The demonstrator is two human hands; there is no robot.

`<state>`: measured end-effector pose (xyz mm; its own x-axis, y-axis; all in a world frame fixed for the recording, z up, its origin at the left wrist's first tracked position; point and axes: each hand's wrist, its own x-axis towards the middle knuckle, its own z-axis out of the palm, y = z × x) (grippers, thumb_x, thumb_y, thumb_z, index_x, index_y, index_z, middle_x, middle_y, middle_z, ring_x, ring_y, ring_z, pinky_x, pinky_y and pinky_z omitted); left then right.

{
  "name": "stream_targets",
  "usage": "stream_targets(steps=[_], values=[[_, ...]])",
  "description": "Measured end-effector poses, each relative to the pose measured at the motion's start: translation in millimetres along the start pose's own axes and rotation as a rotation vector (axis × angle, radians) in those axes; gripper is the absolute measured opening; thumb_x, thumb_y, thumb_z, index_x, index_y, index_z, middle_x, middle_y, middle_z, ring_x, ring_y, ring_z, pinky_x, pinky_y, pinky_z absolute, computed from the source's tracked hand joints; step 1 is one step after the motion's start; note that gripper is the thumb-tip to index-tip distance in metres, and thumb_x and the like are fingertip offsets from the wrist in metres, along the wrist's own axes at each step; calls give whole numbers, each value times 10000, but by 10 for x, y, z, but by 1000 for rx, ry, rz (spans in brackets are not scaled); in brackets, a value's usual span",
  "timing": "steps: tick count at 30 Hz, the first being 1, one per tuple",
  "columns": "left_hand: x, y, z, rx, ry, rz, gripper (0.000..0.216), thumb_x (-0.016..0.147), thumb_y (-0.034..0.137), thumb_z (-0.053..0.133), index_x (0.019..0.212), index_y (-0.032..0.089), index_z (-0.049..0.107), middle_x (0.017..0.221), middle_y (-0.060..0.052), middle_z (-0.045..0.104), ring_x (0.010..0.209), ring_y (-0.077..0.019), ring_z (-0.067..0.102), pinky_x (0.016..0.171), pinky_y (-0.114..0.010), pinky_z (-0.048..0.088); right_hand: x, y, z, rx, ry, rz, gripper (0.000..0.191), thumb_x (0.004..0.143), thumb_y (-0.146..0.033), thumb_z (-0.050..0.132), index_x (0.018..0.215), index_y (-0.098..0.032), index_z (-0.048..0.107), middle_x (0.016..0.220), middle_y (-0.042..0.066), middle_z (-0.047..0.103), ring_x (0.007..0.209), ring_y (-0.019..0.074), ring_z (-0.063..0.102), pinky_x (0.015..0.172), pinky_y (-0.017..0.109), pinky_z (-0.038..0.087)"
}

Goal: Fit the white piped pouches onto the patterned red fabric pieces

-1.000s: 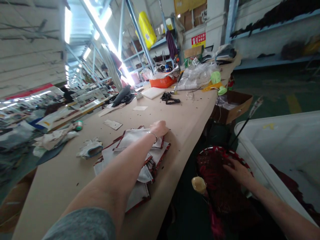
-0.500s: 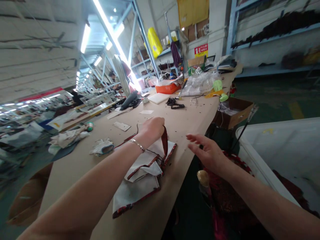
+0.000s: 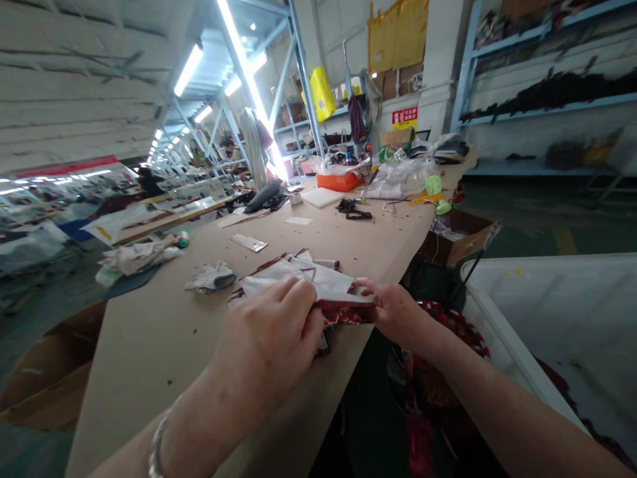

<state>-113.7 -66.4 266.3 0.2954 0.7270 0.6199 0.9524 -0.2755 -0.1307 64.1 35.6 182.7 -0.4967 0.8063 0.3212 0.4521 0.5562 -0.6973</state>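
Between left hand [image 3: 271, 332] and right hand [image 3: 398, 315], red-edged white cloth [image 3: 338, 284] is pinched by both.

The left hand [image 3: 273, 325] and right hand [image 3: 395, 312] grip a flat, red-edged white cloth piece [image 3: 341, 284] — over the broad tan worktop [image 3: 144, 352] — near a crumpled white knitted glove [image 3: 209, 277].

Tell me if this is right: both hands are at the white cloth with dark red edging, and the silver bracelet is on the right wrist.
Wrong wrist: in the head view, the silver bracelet is on the left hand's wrist. The rest stands.
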Motion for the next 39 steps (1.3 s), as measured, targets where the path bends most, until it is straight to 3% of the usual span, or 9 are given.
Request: stream_targets(steps=[6,11,16,19,23,26,31,34,39], values=[[-650,150,292,-245,169,-222,101,757,145,518,758,238,559,689,11,613,571,-133,565,531,-258,419,-593,38,-47,64,437,-184,489,709,-56,427,1141,-231,576,1036,24,685,902,166,644,804,266,515],[-778,417,719,-1187,124,-837,51,714,212,607,744,211,566,644,28,589,540,-125,562,462,-225,479,-954,230,170,-267,79,-147,485,721,-47,418,1164,-163,578,998,93,691,916,215,659,836,324,528],[-736,723,863,-1811,121,-1173,264,671,315,741,792,194,540,713,30,617,606,-127,608,529,-241,535,-1116,433,425,53,-109,122,371,791,-115,424,1094,-177,630,990,70,687,922,221,648,834,342,508],[-842,866,1046,-1646,-55,-1112,224,656,305,751,707,157,591,613,38,560,519,-73,504,452,-160,439,-1168,465,400,559,75,350,234,840,-296,460,921,-191,653,825,43,672,796,191,633,749,301,507],[-975,972,1121,-1696,-539,-995,292,729,384,688,618,126,611,484,50,422,419,-35,335,366,-147,282,-1246,415,353,942,149,555,271,840,-417,447,881,-198,601,691,18,622,582,141,567,596,266,482],[-887,905,1050,-1922,-555,-1111,290,695,422,708,753,151,628,583,23,537,441,-70,411,343,-173,311,-1295,315,328,1040,-55,574,207,796,-373,528,774,-173,578,588,-24,552,492,90,477,508,204,398],[-766,848,1249,-1920,-595,-1232,336,623,365,771,610,155,509,473,60,454,383,-44,362,350,-157,265,-1269,189,186,498,-510,192,140,743,-139,518,615,-131,574,579,-43,520,559,53,456,539,162,338],[-863,921,1445,-1990,-667,-1203,398,615,363,790,582,156,452,459,68,436,385,-30,354,382,-149,272,-1257,284,104,745,-847,270,139,712,-187,581,597,-111,605,524,-40,510,471,46,435,476,156,340],[-918,980,1568,-2049,-602,-1259,352,641,393,778,701,181,504,550,51,538,419,-68,457,416,-173,355,-1220,509,193,1549,-251,493,272,717,-359,702,844,-118,715,782,46,702,679,117,642,734,240,518]])
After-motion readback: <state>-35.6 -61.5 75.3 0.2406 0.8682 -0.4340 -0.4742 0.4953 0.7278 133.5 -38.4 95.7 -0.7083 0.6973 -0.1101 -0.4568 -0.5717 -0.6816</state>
